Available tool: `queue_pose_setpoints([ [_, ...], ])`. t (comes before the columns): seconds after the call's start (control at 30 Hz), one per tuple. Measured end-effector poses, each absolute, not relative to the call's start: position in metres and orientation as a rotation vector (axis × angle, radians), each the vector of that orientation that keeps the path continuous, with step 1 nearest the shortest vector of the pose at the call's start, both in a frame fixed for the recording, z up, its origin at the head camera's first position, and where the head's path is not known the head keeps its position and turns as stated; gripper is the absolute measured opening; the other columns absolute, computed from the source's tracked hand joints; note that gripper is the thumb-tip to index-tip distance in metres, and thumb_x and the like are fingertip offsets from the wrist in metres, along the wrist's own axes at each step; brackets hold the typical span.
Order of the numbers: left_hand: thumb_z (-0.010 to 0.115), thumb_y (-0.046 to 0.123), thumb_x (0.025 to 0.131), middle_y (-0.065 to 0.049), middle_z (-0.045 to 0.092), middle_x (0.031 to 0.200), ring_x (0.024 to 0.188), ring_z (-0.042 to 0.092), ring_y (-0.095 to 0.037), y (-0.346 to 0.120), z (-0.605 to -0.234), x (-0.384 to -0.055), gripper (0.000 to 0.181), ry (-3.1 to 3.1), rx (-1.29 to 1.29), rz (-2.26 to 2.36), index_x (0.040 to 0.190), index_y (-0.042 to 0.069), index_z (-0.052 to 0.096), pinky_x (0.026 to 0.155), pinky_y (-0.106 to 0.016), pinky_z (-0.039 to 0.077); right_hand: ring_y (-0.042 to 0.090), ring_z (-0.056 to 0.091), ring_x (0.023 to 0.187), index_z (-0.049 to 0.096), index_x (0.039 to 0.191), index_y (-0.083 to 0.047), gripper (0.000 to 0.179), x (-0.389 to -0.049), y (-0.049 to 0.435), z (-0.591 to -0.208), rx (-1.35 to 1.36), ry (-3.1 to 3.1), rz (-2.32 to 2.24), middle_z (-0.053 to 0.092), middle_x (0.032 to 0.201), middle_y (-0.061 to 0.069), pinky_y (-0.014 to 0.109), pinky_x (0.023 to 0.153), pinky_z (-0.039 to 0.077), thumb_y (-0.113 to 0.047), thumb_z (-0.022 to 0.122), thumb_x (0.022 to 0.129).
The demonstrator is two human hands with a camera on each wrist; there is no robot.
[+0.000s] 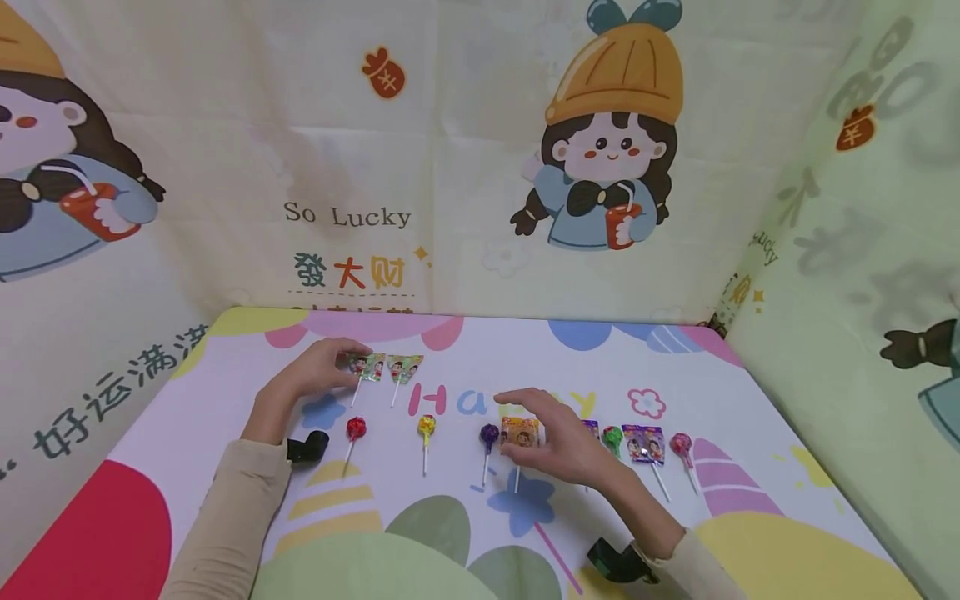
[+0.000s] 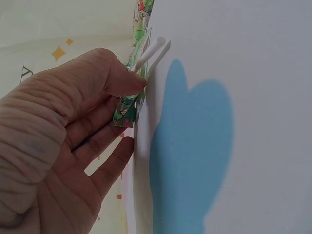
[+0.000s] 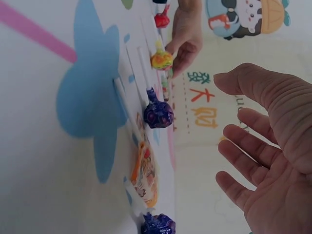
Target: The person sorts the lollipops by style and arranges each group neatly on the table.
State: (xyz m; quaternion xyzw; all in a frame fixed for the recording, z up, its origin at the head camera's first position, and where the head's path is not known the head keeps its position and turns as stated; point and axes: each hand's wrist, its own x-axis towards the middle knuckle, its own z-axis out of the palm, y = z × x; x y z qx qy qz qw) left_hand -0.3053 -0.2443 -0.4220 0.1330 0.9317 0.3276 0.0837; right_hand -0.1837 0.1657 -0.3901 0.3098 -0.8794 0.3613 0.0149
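Tabletop point(image 1: 487, 354): lollipop point(image 1: 371, 367) apparently between left fingers point(image 2: 116, 164)

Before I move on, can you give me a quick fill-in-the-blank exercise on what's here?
The left hand pinches a flat lollipop in a ____ wrapper.
The yellow lollipop lies between the dark purple lollipop and a ____ one.
The right hand, thumb and fingers spread apart, holds ____.
English lettering on the backdrop reads "So ____".
Missing words: green; red; nothing; Lucky.

Head view softly, evenly bright; wrist views dimmer, greyer; shadows faint.
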Motion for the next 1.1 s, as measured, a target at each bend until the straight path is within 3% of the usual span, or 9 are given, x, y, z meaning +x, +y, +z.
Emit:
queue_pose_setpoints([
  [0.2,0.079,0.009,0.087,-0.017,0.06,0.14,0.129,0.052,-0.041,-0.241,-0.422,-0.305,0.055,2.781,0.401,0.984,0.139,0.006,0.061,0.11,-0.057,0.042,0.024,0.053,0.134,0.058,0.141,-0.026,0.061,-0.183,0.172,-0.394,0.925,-2.757,1.119,0.059,0.142,-0.005,0.056,0.104,0.049,-0.023,0.083,0.086],
  [0.53,0.079,0.01,0.087,-0.017,0.061,0.14,0.128,0.052,-0.041,-0.241,-0.422,-0.304,0.054,2.797,0.386,0.971,0.138,0.007,0.062,0.111,-0.058,0.042,0.026,0.058,0.128,0.059,0.14,-0.014,0.061,-0.186,0.182,-0.403,0.914,-2.79,1.078,0.061,0.139,0.0,0.054,0.102,0.051,-0.021,0.084,0.085],
  [1.1,0.079,0.008,0.087,-0.017,0.06,0.14,0.128,0.052,-0.04,-0.241,-0.423,-0.3,0.054,2.791,0.37,1.002,0.138,0.006,0.062,0.112,-0.058,0.041,0.026,0.057,0.128,0.059,0.14,-0.01,0.059,-0.197,0.192,-0.418,0.96,-2.919,0.98,0.061,0.139,0.006,0.052,0.105,0.049,-0.02,0.081,0.087],
])
